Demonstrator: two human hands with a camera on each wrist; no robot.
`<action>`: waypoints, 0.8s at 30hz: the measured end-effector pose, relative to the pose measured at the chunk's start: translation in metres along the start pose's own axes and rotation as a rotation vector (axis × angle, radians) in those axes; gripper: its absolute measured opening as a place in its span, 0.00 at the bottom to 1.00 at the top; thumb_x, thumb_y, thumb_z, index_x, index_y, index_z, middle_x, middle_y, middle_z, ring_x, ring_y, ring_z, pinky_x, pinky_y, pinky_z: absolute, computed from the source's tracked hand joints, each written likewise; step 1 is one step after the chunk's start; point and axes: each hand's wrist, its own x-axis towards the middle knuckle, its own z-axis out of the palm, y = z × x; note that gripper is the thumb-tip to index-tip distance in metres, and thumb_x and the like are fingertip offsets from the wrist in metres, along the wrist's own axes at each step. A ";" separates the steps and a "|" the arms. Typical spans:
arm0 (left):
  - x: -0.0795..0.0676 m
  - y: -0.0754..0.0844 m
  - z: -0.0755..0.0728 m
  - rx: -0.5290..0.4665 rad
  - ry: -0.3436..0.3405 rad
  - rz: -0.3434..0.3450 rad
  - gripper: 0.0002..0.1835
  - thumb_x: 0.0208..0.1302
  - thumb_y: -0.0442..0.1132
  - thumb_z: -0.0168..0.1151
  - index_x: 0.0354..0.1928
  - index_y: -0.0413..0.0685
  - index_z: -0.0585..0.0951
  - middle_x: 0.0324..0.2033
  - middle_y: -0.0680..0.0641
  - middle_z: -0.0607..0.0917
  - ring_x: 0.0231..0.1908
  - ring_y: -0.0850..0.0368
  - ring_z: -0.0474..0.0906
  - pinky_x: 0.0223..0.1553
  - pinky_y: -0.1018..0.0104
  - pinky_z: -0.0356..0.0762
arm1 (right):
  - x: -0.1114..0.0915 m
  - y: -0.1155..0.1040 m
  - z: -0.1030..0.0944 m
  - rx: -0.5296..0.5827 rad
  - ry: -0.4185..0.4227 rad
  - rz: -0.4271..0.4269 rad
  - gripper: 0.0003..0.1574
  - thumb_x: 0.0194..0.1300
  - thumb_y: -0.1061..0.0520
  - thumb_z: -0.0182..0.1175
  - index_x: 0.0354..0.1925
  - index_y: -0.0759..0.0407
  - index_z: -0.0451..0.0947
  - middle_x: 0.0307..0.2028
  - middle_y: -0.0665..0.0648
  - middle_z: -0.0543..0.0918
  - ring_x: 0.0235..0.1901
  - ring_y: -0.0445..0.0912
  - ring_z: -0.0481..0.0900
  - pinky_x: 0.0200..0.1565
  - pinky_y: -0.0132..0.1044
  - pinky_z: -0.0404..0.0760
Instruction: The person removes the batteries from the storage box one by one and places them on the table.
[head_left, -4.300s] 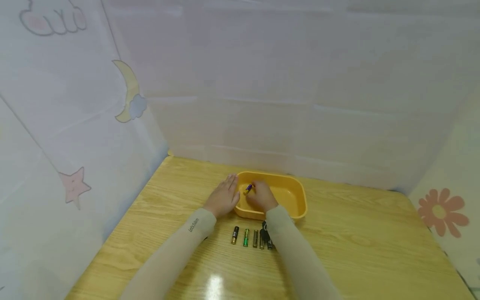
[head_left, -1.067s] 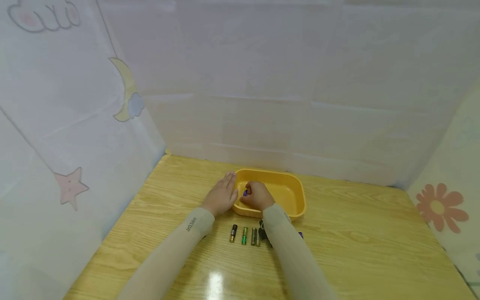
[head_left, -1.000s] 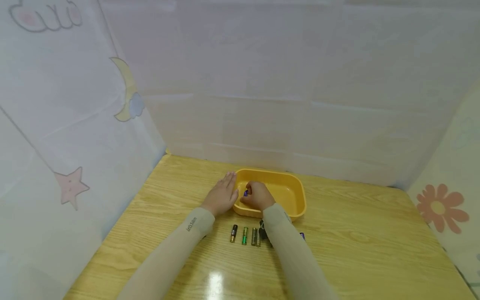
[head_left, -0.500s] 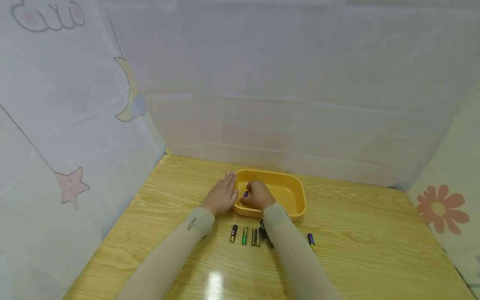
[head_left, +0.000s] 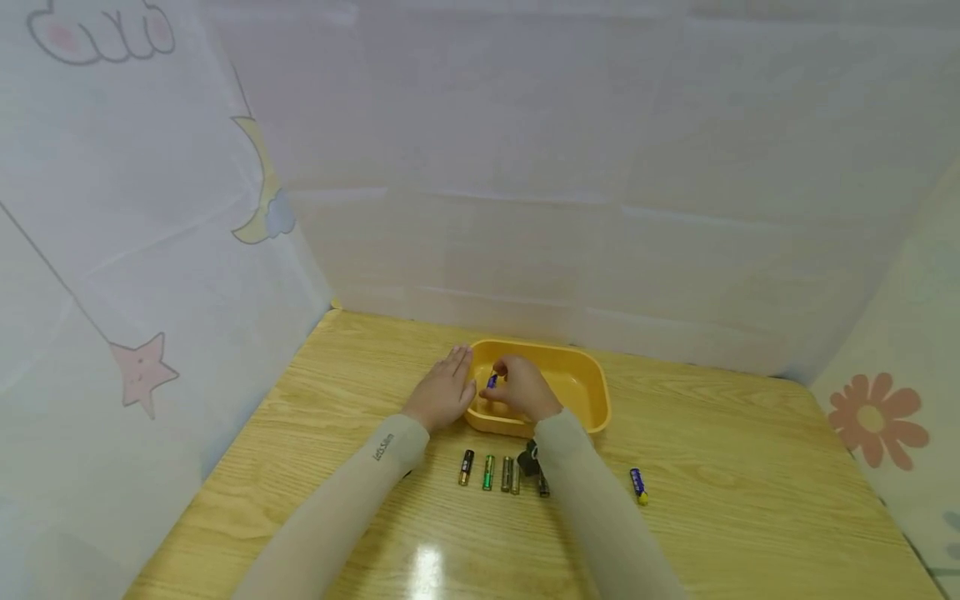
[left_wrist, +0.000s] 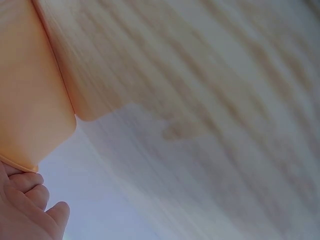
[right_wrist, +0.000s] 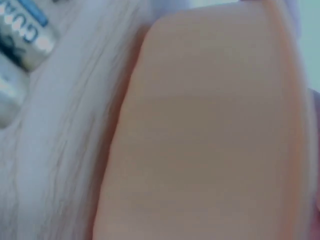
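Observation:
In the head view my left hand rests with straight fingers along the left rim of a yellow plastic tray. In the left wrist view, that hand's fingers touch the tray's rim. Inside the tray, my right hand pinches a small blue battery between thumb and forefinger. In front of the tray lie a black-and-gold battery, a green battery and several others, some partly behind my right sleeve. Another blue battery lies apart to the right. The right wrist view mostly shows the tray's wall.
A wooden table spreads under everything. Pale sheets printed with a moon, a star and a flower stand as walls behind and at the sides. A black object sits by my right cuff.
The loose blue battery has come out from behind my right sleeve and rolled right across the table. My right hand has lifted slightly, its thumb and forefinger wider apart. The left hand stays put.

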 end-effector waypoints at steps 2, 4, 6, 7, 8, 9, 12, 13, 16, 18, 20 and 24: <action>0.000 -0.001 0.001 -0.002 0.006 0.004 0.33 0.82 0.48 0.37 0.80 0.38 0.48 0.79 0.40 0.49 0.79 0.47 0.43 0.77 0.49 0.48 | -0.003 0.000 -0.002 0.003 0.009 -0.012 0.31 0.59 0.53 0.76 0.53 0.69 0.79 0.49 0.63 0.84 0.49 0.56 0.81 0.54 0.51 0.82; 0.000 -0.001 0.001 -0.004 0.008 0.005 0.33 0.82 0.48 0.37 0.80 0.38 0.48 0.79 0.40 0.49 0.79 0.47 0.43 0.77 0.48 0.48 | -0.008 -0.001 -0.005 0.012 0.021 -0.025 0.31 0.58 0.53 0.76 0.53 0.69 0.79 0.48 0.62 0.84 0.49 0.56 0.81 0.53 0.51 0.82; 0.000 -0.001 0.001 -0.006 0.010 0.005 0.33 0.82 0.48 0.37 0.80 0.38 0.48 0.79 0.40 0.50 0.79 0.47 0.44 0.77 0.48 0.49 | -0.014 -0.002 -0.008 0.021 0.034 -0.045 0.31 0.58 0.53 0.76 0.54 0.70 0.79 0.48 0.62 0.83 0.48 0.57 0.81 0.52 0.52 0.82; 0.000 -0.001 0.001 -0.009 0.012 0.004 0.33 0.82 0.49 0.37 0.80 0.38 0.49 0.79 0.40 0.50 0.79 0.47 0.44 0.77 0.48 0.49 | -0.018 -0.002 -0.011 0.029 0.042 -0.054 0.31 0.58 0.53 0.76 0.54 0.70 0.79 0.49 0.63 0.83 0.48 0.58 0.80 0.52 0.53 0.82; 0.000 -0.001 0.001 -0.010 0.008 0.001 0.33 0.82 0.49 0.36 0.80 0.38 0.48 0.79 0.40 0.49 0.79 0.47 0.43 0.77 0.49 0.48 | -0.022 -0.003 -0.014 0.039 0.051 -0.063 0.32 0.59 0.54 0.76 0.54 0.70 0.79 0.49 0.63 0.83 0.49 0.59 0.80 0.52 0.53 0.82; -0.001 -0.001 0.000 -0.014 0.006 -0.001 0.34 0.82 0.49 0.37 0.80 0.39 0.48 0.79 0.40 0.49 0.79 0.47 0.43 0.77 0.49 0.48 | -0.026 -0.004 -0.016 0.046 0.063 -0.067 0.32 0.59 0.54 0.76 0.55 0.70 0.78 0.50 0.63 0.83 0.49 0.60 0.80 0.53 0.54 0.82; -0.001 -0.001 0.000 -0.018 0.003 -0.001 0.34 0.82 0.49 0.37 0.80 0.39 0.48 0.79 0.41 0.49 0.79 0.48 0.43 0.78 0.49 0.47 | -0.040 -0.006 -0.025 0.066 0.092 -0.077 0.33 0.59 0.54 0.76 0.57 0.69 0.78 0.52 0.63 0.82 0.51 0.61 0.80 0.54 0.55 0.82; -0.001 -0.001 0.001 -0.018 0.002 -0.001 0.34 0.82 0.49 0.37 0.80 0.39 0.48 0.79 0.41 0.49 0.79 0.48 0.43 0.78 0.49 0.47 | -0.044 -0.006 -0.028 0.063 0.104 -0.083 0.33 0.59 0.53 0.76 0.57 0.69 0.78 0.52 0.63 0.82 0.51 0.61 0.81 0.54 0.54 0.82; 0.000 -0.001 0.002 -0.008 0.003 0.001 0.34 0.82 0.50 0.35 0.80 0.39 0.48 0.79 0.41 0.49 0.79 0.47 0.43 0.78 0.50 0.47 | -0.057 -0.006 -0.035 0.041 0.140 -0.117 0.33 0.58 0.53 0.77 0.57 0.68 0.78 0.51 0.62 0.82 0.49 0.60 0.81 0.52 0.54 0.83; 0.000 -0.002 0.002 0.003 -0.002 0.000 0.34 0.82 0.51 0.33 0.80 0.39 0.47 0.80 0.41 0.48 0.79 0.48 0.42 0.78 0.50 0.47 | -0.065 -0.006 -0.039 0.025 0.162 -0.142 0.32 0.57 0.53 0.77 0.55 0.67 0.79 0.50 0.61 0.82 0.47 0.58 0.82 0.51 0.54 0.83; 0.001 -0.003 0.003 0.010 -0.007 0.000 0.35 0.82 0.52 0.31 0.80 0.39 0.46 0.80 0.41 0.48 0.79 0.48 0.42 0.78 0.50 0.47 | -0.073 -0.005 -0.042 0.017 0.179 -0.162 0.32 0.56 0.54 0.78 0.54 0.66 0.79 0.49 0.61 0.83 0.46 0.57 0.82 0.50 0.54 0.84; 0.001 -0.003 0.003 0.000 -0.011 0.001 0.34 0.82 0.52 0.32 0.80 0.40 0.46 0.80 0.41 0.48 0.79 0.48 0.41 0.78 0.50 0.47 | -0.091 -0.003 -0.049 0.027 0.194 -0.173 0.32 0.55 0.55 0.78 0.55 0.64 0.79 0.49 0.59 0.82 0.46 0.55 0.82 0.50 0.55 0.84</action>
